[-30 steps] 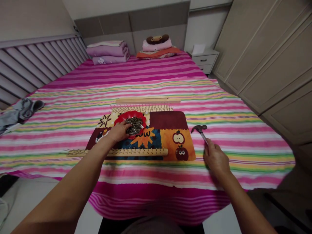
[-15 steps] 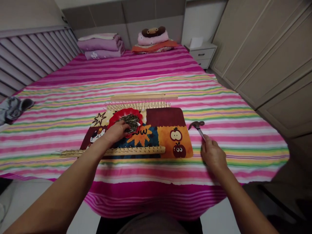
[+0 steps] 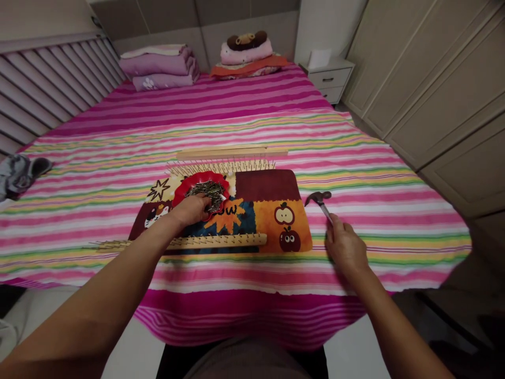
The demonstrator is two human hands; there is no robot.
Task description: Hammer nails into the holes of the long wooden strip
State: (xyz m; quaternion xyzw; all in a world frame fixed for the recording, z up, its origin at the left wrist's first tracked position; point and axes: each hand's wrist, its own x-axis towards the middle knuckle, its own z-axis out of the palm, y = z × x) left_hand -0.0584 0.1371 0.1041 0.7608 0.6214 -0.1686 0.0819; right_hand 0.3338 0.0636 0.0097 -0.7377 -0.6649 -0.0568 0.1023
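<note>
Head view, single: looks from above, at the near edge of the broad, pink-striped, cloth-covered bed (image 3: 236, 123); faces forward and down, toward the grey panelled headboard (image 3: 169, 21); bare left hand (image 3: 190, 209), bare right hand (image 3: 347, 246) nearer.

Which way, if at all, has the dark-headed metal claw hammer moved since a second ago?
No visible movement: the hammer stays just off the right edge of the multicoloured rectangular mat.

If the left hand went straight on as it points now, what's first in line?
The thin metal nails heaped in the red scalloped bowl; the left hand seems to touch them, though depth there is unclear.
</note>
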